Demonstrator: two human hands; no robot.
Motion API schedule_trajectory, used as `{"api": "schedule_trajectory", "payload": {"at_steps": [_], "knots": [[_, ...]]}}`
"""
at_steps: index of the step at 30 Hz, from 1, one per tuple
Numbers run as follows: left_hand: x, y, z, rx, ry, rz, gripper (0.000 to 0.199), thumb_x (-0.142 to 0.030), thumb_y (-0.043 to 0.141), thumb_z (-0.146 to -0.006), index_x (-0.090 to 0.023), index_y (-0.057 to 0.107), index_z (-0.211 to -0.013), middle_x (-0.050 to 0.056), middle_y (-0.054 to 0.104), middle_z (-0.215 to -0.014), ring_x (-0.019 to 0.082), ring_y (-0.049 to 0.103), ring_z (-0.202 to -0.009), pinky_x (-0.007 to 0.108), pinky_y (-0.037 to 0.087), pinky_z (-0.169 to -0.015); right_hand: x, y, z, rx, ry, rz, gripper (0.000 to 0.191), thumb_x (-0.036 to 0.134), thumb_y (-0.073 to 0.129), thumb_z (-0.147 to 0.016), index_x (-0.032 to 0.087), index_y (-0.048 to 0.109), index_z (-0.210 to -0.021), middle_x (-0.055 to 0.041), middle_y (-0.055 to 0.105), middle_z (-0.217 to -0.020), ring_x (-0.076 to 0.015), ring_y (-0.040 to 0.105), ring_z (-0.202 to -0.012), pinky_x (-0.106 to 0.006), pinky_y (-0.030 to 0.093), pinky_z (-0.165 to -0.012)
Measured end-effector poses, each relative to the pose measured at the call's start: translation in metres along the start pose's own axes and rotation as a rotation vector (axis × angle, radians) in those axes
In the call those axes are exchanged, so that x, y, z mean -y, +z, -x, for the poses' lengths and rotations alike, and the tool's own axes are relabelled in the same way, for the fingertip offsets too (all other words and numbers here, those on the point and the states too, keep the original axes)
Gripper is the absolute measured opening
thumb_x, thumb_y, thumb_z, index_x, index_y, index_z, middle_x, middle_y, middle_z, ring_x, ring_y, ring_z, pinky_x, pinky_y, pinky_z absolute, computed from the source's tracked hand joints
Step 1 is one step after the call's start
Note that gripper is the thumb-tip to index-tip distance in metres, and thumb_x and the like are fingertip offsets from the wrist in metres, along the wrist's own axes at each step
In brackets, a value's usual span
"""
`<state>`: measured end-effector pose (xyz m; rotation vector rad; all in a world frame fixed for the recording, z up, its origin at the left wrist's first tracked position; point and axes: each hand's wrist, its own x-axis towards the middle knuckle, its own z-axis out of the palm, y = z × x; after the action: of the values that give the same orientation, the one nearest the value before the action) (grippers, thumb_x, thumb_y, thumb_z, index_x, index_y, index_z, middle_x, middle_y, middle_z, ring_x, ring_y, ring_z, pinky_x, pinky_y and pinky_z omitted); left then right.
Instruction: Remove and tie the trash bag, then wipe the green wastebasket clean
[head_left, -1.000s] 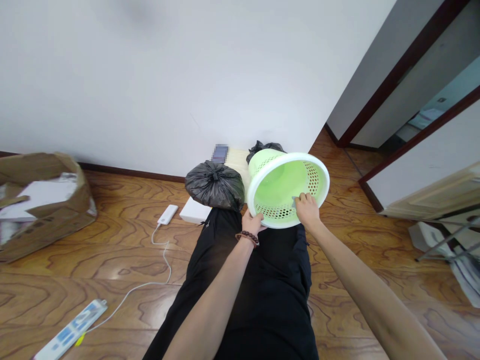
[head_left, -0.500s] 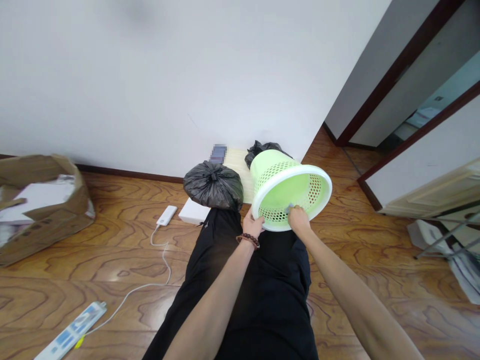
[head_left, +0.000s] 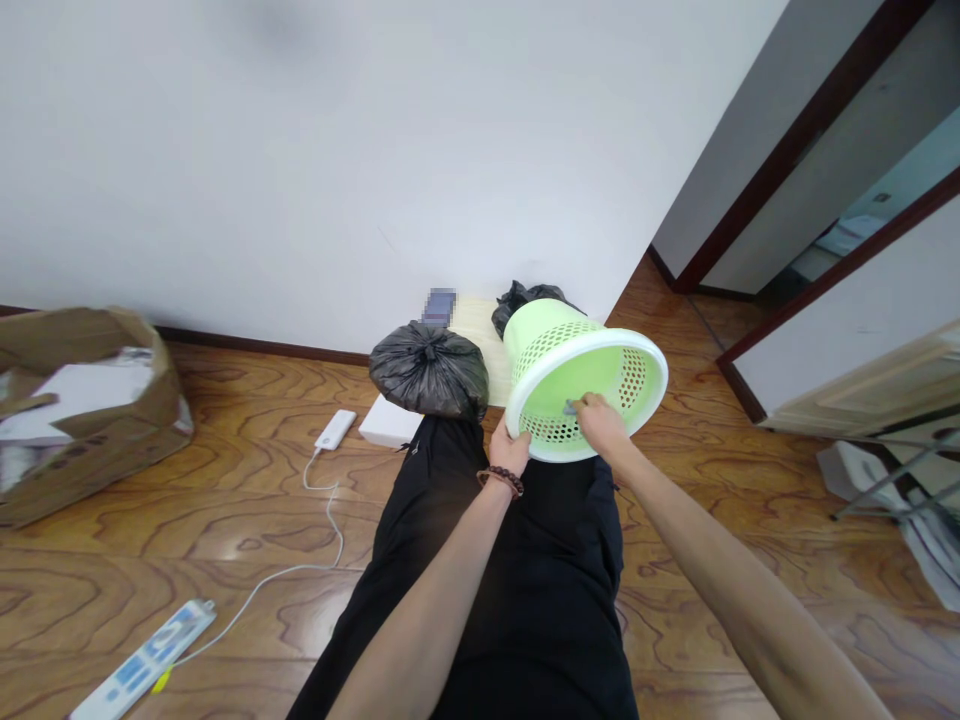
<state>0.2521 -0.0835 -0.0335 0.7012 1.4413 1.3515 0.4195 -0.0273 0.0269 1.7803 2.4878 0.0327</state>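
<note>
A light green plastic wastebasket (head_left: pixel 547 335) with a white rim and rows of holes lies tilted over my lap, its mouth facing me. My left hand (head_left: pixel 511 447) grips the rim at its near left side. Inside the mouth, my right hand (head_left: pixel 602 424) is closed on a small grey cloth (head_left: pixel 571 407), mostly hidden by the fingers, close to the inner wall. Just left of the basket a knotted black garbage bag (head_left: pixel 431 370) rests by my knee. Behind the basket another black bag (head_left: pixel 525 297) shows in part.
An open cardboard box (head_left: pixel 112 450) with papers stands at left. On the wooden floor lie a white power bank (head_left: pixel 335 430) with its cable, a white box (head_left: pixel 386 424) and a power strip (head_left: pixel 146 660). A metal-legged rack (head_left: pixel 900 490) is at right, the wall ahead.
My right hand has moved slightly deeper into the wastebasket with the grey cloth. My left hand keeps its hold on the rim, and the basket stays nearly still.
</note>
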Motion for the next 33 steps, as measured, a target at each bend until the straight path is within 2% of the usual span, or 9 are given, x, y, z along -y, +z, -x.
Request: {"api": "schedule_trajectory", "payload": {"at_steps": [4,8,11,15,19,22,28,31,33], "knots": [[-0.003,-0.004,-0.002,-0.018,-0.034,0.007,0.049,-0.004,0.061,-0.063,-0.022,0.061,-0.109,0.002,0.069,-0.092,0.018,0.065,-0.088,0.033,0.053,-0.078,-0.035,-0.027,-0.012,-0.125,0.076,0.125,0.039,0.015,0.027,-0.090,0.012,0.059,-0.113,-0.0171,0.050,-0.110,-0.0277,0.039,-0.107,-0.036,0.035,-0.085],[-0.008,-0.002,0.000,0.008,-0.088,0.081,0.053,-0.005,0.060,-0.064,-0.021,0.057,-0.115,0.005,0.068,-0.094,0.019,0.066,-0.080,0.033,0.055,-0.068,-0.040,-0.021,-0.007,-0.111,0.103,0.175,0.038,0.011,0.028,-0.089,0.007,0.063,-0.102,-0.0197,0.051,-0.105,-0.0288,0.040,-0.104,-0.038,0.035,-0.084],[-0.013,0.002,0.003,0.017,-0.143,0.119,0.054,-0.005,0.058,-0.064,-0.020,0.055,-0.116,0.007,0.066,-0.094,0.020,0.066,-0.075,0.034,0.056,-0.059,-0.024,0.000,0.002,-0.041,0.143,0.133,0.034,0.009,0.031,-0.086,0.008,0.062,-0.101,-0.0203,0.053,-0.106,-0.0274,0.042,-0.104,-0.036,0.036,-0.084],[-0.013,0.004,0.004,-0.016,-0.183,0.130,0.048,-0.005,0.057,-0.063,-0.018,0.057,-0.109,0.007,0.066,-0.091,0.020,0.066,-0.074,0.034,0.056,-0.058,0.019,0.027,0.008,0.062,0.176,-0.039,0.033,0.008,0.035,-0.085,0.012,0.061,-0.107,-0.0162,0.056,-0.106,-0.0225,0.048,-0.101,-0.031,0.035,-0.086],[-0.007,0.003,0.001,-0.041,-0.154,0.103,0.039,-0.006,0.059,-0.063,-0.017,0.059,-0.101,0.004,0.065,-0.083,0.017,0.065,-0.070,0.031,0.055,-0.060,0.062,0.040,0.006,0.006,0.070,-0.281,0.034,0.019,0.035,-0.089,0.018,0.056,-0.116,-0.0102,0.058,-0.108,-0.0185,0.051,-0.101,-0.026,0.034,-0.089],[-0.003,0.002,0.000,-0.037,-0.113,0.091,0.037,-0.006,0.060,-0.062,-0.017,0.059,-0.098,0.003,0.065,-0.080,0.015,0.064,-0.069,0.029,0.055,-0.061,0.072,0.040,0.006,-0.002,0.042,-0.366,0.033,0.022,0.034,-0.091,0.019,0.055,-0.117,-0.0078,0.058,-0.109,-0.0169,0.052,-0.100,-0.024,0.034,-0.090],[-0.009,0.001,0.002,-0.040,-0.169,0.122,0.041,-0.005,0.059,-0.063,-0.016,0.057,-0.102,0.006,0.065,-0.087,0.017,0.065,-0.070,0.032,0.056,-0.058,0.034,0.028,0.007,0.023,-0.129,-0.025,0.031,0.012,0.036,-0.088,0.014,0.060,-0.107,-0.0127,0.055,-0.105,-0.0221,0.046,-0.102,-0.029,0.038,-0.084],[-0.016,-0.001,0.003,-0.041,-0.190,0.158,0.040,-0.004,0.057,-0.064,-0.017,0.056,-0.103,0.006,0.066,-0.089,0.018,0.065,-0.072,0.033,0.056,-0.060,-0.001,0.013,0.000,0.017,-0.100,0.169,0.028,0.009,0.036,-0.086,0.010,0.062,-0.097,-0.0164,0.054,-0.101,-0.0255,0.044,-0.100,-0.031,0.039,-0.078],[-0.019,-0.001,0.004,-0.034,-0.197,0.193,0.040,-0.004,0.057,-0.065,-0.017,0.056,-0.102,0.007,0.066,-0.092,0.018,0.066,-0.073,0.033,0.056,-0.062,-0.019,0.002,-0.004,-0.070,-0.066,0.232,0.028,0.010,0.035,-0.087,0.009,0.061,-0.098,-0.0172,0.053,-0.101,-0.0264,0.043,-0.100,-0.033,0.038,-0.079]]}}
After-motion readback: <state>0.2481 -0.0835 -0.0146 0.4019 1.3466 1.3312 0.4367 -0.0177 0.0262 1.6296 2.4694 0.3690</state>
